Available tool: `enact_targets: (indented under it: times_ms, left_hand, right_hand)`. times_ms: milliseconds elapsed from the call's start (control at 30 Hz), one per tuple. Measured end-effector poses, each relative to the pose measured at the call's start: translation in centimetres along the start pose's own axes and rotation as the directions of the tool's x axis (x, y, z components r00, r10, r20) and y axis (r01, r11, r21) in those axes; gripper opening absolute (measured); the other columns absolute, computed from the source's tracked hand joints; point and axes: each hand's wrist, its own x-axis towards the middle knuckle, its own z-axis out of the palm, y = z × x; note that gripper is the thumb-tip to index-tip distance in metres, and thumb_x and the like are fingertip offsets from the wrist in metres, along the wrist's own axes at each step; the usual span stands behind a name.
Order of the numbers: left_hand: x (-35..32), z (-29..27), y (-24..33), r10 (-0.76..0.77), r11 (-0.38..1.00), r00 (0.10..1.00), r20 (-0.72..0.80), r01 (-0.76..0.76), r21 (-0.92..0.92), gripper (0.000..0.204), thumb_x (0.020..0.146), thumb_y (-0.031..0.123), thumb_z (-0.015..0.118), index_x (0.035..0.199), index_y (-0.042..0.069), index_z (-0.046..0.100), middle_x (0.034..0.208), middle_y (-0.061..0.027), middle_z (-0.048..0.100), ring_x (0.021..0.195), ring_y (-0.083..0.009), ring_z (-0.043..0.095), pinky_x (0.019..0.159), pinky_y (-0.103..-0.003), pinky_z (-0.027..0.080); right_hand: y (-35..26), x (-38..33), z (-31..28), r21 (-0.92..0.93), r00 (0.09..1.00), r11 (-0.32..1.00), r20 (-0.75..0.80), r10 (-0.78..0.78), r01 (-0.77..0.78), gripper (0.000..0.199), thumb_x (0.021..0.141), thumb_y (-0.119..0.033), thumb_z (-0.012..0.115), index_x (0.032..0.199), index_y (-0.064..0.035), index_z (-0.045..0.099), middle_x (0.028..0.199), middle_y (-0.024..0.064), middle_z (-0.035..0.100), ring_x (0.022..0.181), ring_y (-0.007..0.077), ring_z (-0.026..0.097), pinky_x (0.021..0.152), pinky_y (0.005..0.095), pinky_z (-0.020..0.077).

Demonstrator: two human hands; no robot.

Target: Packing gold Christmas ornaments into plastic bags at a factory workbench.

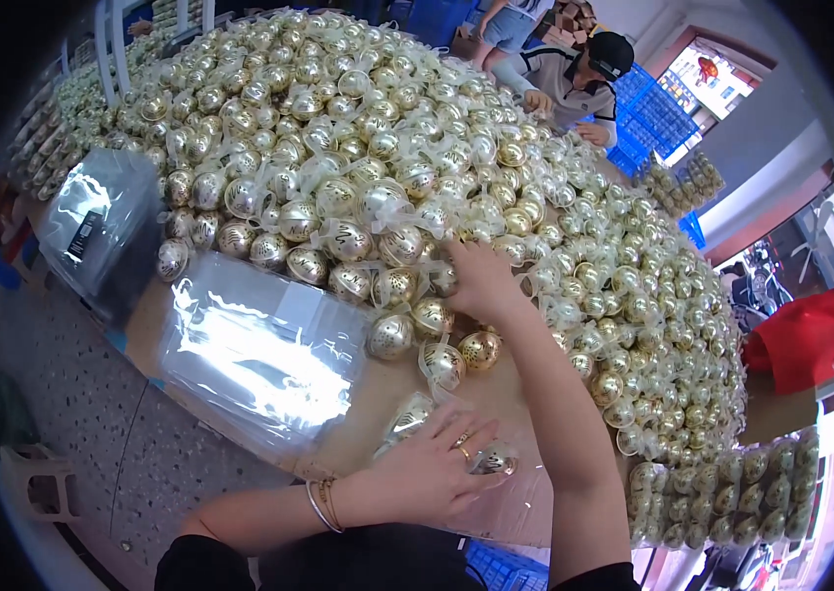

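My left hand (437, 471), with a ring and bracelets, curls over a clear plastic pack (407, 416) near the table's front edge. A shiny ball ornament (496, 459) shows by its fingertips; the hand hides much of the pack. My right hand (484, 281) reaches forward into a big heap of gold ball ornaments (348, 241) with dark markings and pale sheer ribbons. Its fingers close on a ball at the heap's near edge, partly hidden. Between the hands several loose balls lie on the brown table, among them a gold ball ornament (481, 350).
Stacks of clear plastic sheets or bags (259, 345) lie at the left front, with another stack (102, 222) beyond. Packed rows of balls (722, 497) stand at the right. Across the heap sits a person in a dark cap (575, 84), near blue crates (653, 113). A red bag (806, 340) is at the right.
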Motion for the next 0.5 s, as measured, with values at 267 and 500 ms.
enact_targets:
  times_ms: [267, 500]
  left_hand:
    - [-0.4, -0.8, -0.3, -0.017, 1.0, 1.0, 0.014, 0.017, 0.012, 0.038, 0.087, 0.03, 0.051, 0.125, 0.03, 0.056, 0.129, -0.0148, 0.046, 0.122, -0.0378, 0.041, 0.109, -0.055, 0.021]
    - [0.2, -0.8, 0.2, 0.017, 1.0, 0.999, 0.036, -0.017, 0.013, 0.036, 0.088, 0.03, 0.048, 0.122, 0.028, 0.06, 0.134, -0.0172, 0.046, 0.128, -0.0385, 0.038, 0.11, -0.056, 0.02]
  right_hand:
    - [2.8, -4.5, -2.7, 0.465, 0.956, 0.885, -0.273, 0.109, 0.032, 0.064, 0.066, -0.01, 0.072, 0.125, -0.0086, 0.05, 0.104, 0.0149, 0.06, 0.096, 0.0273, 0.06, 0.086, 0.0374, 0.0478]
    - [0.4, -2.0, 1.7, 0.182, 0.949, 0.96, -0.273, -0.159, 0.213, 0.064, 0.065, -0.011, 0.073, 0.125, -0.0098, 0.051, 0.101, 0.0129, 0.061, 0.102, 0.0311, 0.056, 0.105, 0.0469, 0.0326]
